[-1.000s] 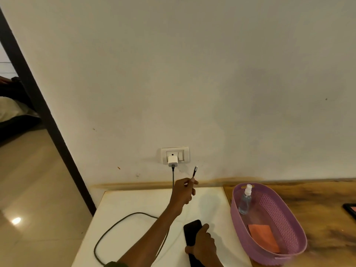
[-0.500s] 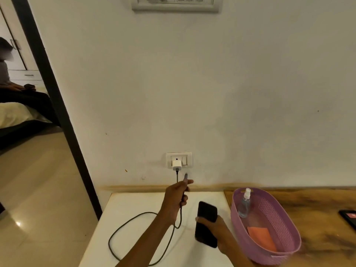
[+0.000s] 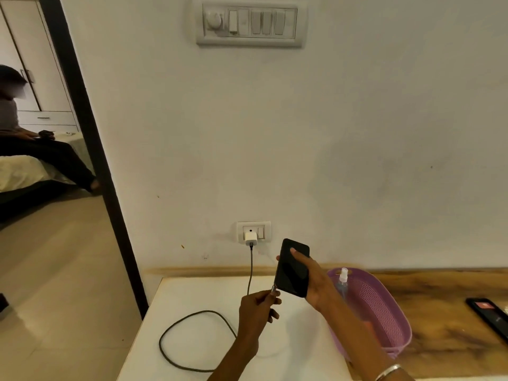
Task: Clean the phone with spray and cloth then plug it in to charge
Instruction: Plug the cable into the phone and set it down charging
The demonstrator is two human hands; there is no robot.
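Observation:
My right hand (image 3: 312, 281) holds the black phone (image 3: 292, 268) upright and tilted above the white table (image 3: 198, 292), screen towards me. My left hand (image 3: 257, 312) pinches the plug end of the dark charging cable (image 3: 176, 342), its tip touching the phone's lower left corner. The cable loops over the table and runs up to a white charger (image 3: 251, 238) in the wall socket (image 3: 254, 231). A clear spray bottle (image 3: 342, 283) stands in the purple basket (image 3: 384, 312); the orange cloth in it is mostly hidden behind my right arm.
A second dark phone (image 3: 490, 316) lies on the wooden counter (image 3: 439, 292) at the far right. A switch panel (image 3: 250, 23) is high on the wall. At left, past a black door frame (image 3: 90, 160), a person sits on a bed.
My right hand has lifted the phone off the table and tilted it upright. My left hand has brought the cable plug down to the phone's lower edge. The camera has tilted upward.

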